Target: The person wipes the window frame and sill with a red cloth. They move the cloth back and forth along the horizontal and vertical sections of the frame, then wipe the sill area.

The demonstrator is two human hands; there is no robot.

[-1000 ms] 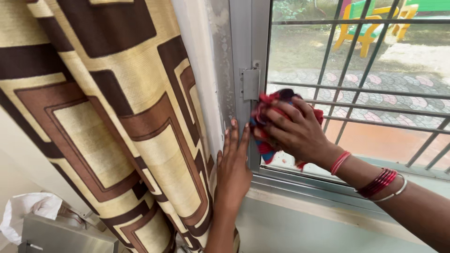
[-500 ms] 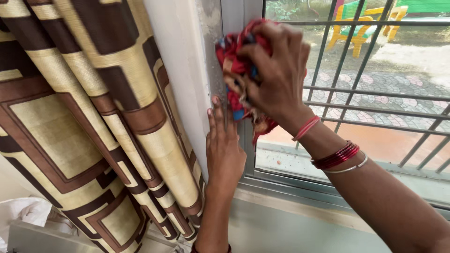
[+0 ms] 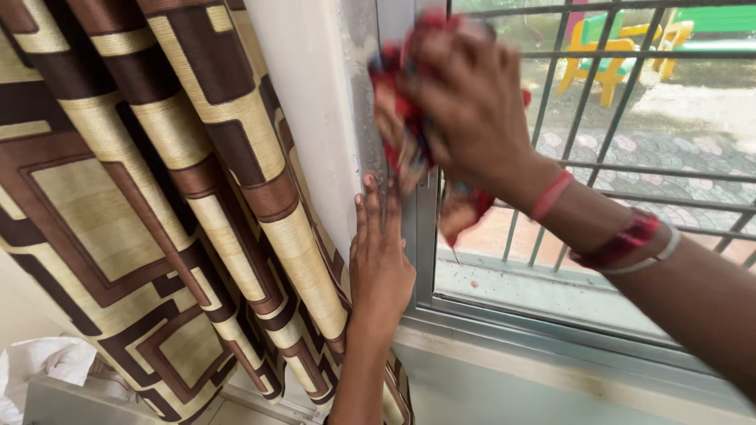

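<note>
Clutching a bunched red and blue cloth (image 3: 402,134), the right hand (image 3: 465,102) pressed it against the grey metal window frame (image 3: 394,24) near its upper part, fingers curled tight so the wad stayed firm on the upright. The left hand (image 3: 380,256) lay flat lower on that frame, fingers straight and close together, seemingly to steady the person and keep the brown and cream curtain (image 3: 157,197) pushed aside along the white wall edge (image 3: 307,102). Red bangles (image 3: 622,240) ringed the right wrist; beyond the glass ran a barred grille (image 3: 630,173).
</note>
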